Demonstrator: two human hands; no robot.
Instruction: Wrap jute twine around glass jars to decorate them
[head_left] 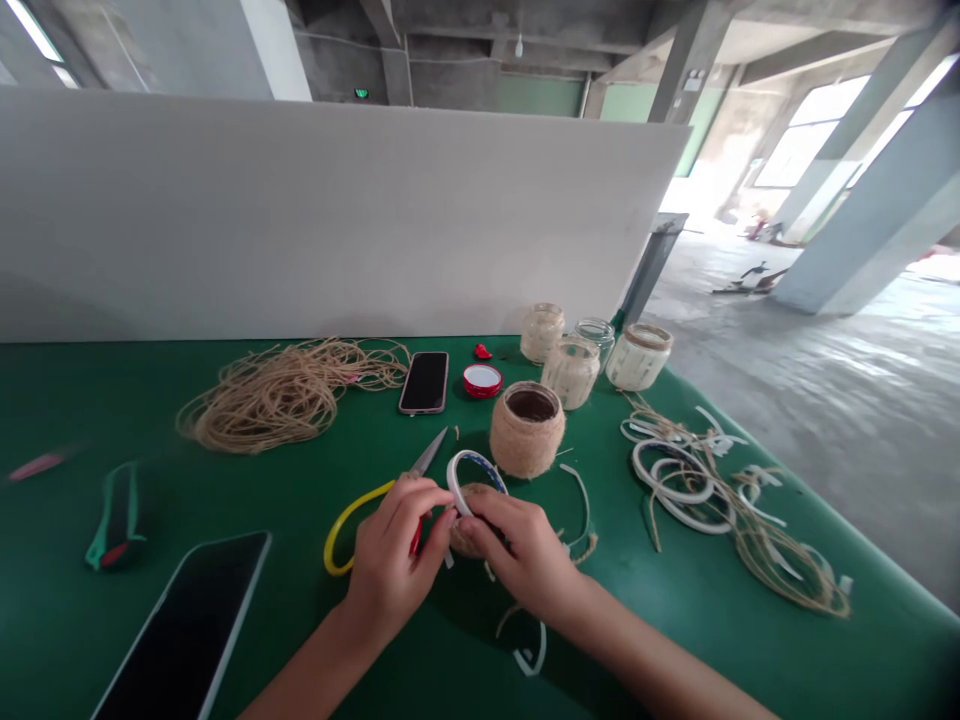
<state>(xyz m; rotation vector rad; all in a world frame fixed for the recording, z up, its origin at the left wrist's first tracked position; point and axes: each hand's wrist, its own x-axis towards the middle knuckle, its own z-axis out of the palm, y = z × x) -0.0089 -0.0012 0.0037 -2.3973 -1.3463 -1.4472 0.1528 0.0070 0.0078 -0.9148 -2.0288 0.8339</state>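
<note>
Left hand (391, 560) clenched on scissors (427, 453), fingers wrapped round the grips, yellow handle loop sticking out left of them. Right hand (521, 553) fingers pinching a tape roll (465, 472), upright, touching the left fingertips. Small twine jar (466, 535) mostly hidden under the fingers. Past the fingers: bigger twine jar (526, 430), twine coil (259, 395), phone (424, 382). Right of them, tape scraps (671, 480).
</note>
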